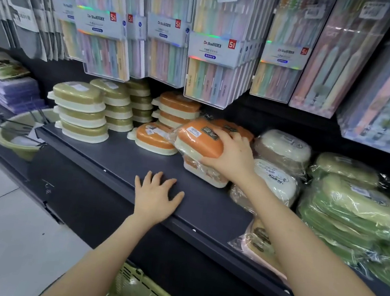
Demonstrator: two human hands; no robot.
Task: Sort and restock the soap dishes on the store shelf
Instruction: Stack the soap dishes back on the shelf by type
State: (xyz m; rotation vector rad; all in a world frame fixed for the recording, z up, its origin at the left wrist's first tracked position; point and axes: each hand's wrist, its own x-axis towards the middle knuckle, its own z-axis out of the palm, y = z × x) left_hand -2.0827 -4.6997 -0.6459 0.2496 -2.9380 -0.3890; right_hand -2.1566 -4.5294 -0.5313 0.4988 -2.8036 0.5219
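Orange soap dish (199, 141) lies under the right hand (233, 157), whose grip clasps it.

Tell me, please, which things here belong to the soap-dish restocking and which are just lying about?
Job: wrapped orange soap dish in the right hand; orange stack; olive stacks; cream wrapped dishes; green wrapped dishes; shelf.
Lying about: toothbrush packs; green basin; purple packets.
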